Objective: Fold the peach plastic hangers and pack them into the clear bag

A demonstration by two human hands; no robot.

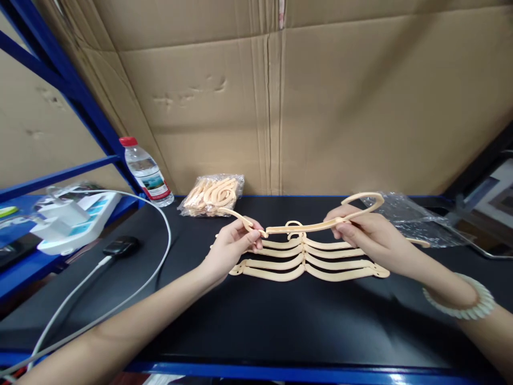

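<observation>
A beige plastic folding clothes hanger (298, 229) is held up between both hands, above the table. My left hand (236, 243) pinches its left end, where a thin arm joins the bar. Near its hook, on the right, my right hand (360, 235) grips the bar between thumb and fingers. Below and behind the hands lies a row of matching hangers (304, 259), spread flat on the black table (280, 321); the hands and raised hanger hide parts of them.
A clear bag of folded hangers (214, 195) sits at the back, beside a red-capped water bottle (146, 171). Crumpled clear plastic (417, 219) lies back right. On the left are a white power strip (80, 219), a black adapter (121, 246) and a looping cable (166, 235). Cardboard (340, 96) stands behind.
</observation>
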